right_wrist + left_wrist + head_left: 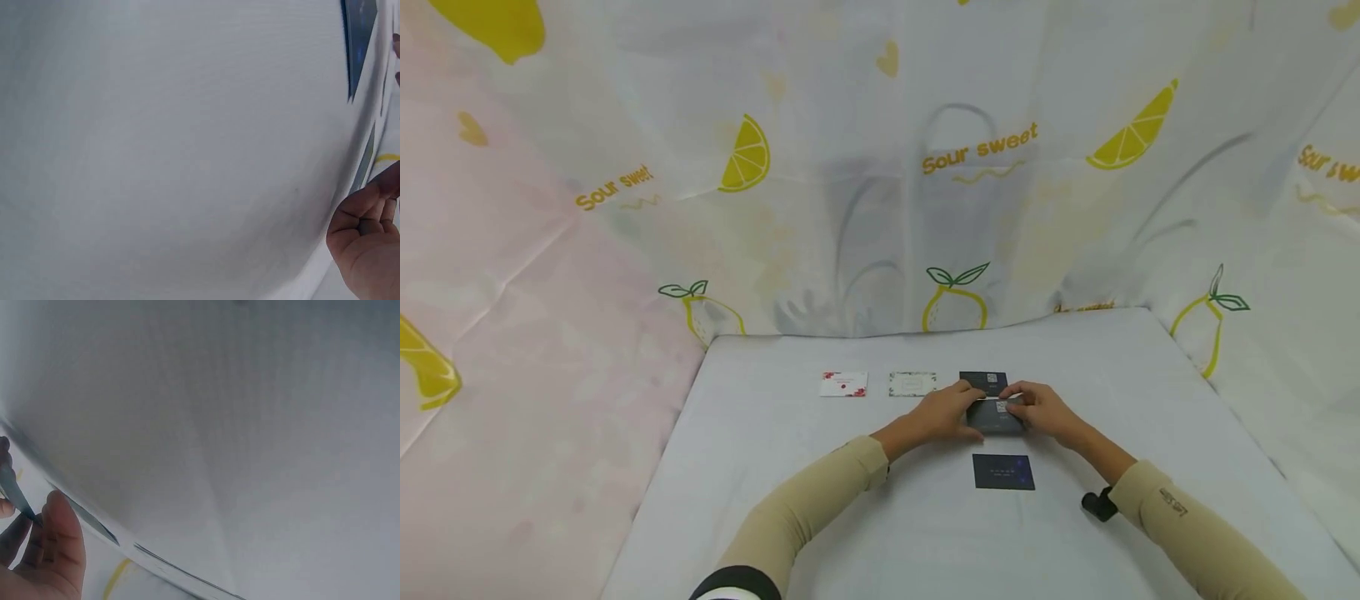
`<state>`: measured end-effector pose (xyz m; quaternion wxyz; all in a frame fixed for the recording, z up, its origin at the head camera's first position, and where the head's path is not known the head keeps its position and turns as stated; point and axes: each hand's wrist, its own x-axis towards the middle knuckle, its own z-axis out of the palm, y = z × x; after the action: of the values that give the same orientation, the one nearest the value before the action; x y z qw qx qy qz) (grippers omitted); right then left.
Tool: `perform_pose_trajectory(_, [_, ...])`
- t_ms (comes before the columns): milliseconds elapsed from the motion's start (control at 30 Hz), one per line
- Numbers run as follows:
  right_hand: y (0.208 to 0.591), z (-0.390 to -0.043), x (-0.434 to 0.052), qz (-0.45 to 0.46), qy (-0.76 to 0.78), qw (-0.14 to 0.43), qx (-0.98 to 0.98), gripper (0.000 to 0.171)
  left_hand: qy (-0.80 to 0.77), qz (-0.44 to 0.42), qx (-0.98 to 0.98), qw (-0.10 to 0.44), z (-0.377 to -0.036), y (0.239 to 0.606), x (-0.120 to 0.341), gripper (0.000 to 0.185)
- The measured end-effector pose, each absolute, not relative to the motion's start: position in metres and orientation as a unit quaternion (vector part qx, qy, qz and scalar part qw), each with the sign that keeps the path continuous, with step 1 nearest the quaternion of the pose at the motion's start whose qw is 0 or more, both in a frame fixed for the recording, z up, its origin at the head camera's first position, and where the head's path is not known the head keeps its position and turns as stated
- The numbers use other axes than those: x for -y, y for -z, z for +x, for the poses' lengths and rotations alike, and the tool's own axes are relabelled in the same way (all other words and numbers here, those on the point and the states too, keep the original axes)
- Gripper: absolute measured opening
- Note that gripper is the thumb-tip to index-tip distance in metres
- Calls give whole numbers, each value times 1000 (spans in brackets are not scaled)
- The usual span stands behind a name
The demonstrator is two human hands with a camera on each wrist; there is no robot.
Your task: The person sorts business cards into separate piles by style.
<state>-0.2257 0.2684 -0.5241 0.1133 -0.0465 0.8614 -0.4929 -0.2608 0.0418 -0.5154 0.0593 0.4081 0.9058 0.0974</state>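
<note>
A: What's in front of you, biggest first?

B: White table point(790, 467), lemon-print sheet point(985, 150) hung behind and on both sides. Along the far edge, a row of 3 cards: red-and-white card point(843, 383), pale card point(912, 383), dark far card point(982, 380). One more dark card point(1003, 472) lies flat nearer me.

A: And your hands?

B: Both on the dark held card point(996, 414), just in front of the far dark one. My left hand point(946, 414) pinches its left edge, my right hand point(1040, 412) pinches the right, fingers curled, narrow grip.

A: Which step, you reckon?

B: Looks like I'm handling or setting this card by the row. Next move prob needs a level, steady hold so it doesn't slide onto its neighbour.

A: Anything unclear?

B: Card print is too small to read. Can't tell if the card touches the table. Wrist views are mostly blurred tabletop w/ fingertips at the frame edge.
</note>
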Motion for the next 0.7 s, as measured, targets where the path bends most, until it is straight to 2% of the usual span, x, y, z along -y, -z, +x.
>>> perform_pose_trajectory(133, [521,-225,-267,-42,498,112,-859,23,-103,406,-906,57,-262,512,-41,71])
perform_pose_trajectory(233, [519,-224,-267,-72,473,81,-874,27,-114,397,-909,59,-266,510,-40,69])
perform_pose_trajectory(467, [524,-222,-267,-179,337,-17,-924,60,-124,378,-915,68,-273,509,-38,67])
perform_pose_trajectory(700, [522,-221,-267,-187,318,-25,-929,61,-129,372,-915,83,-273,506,-40,64])
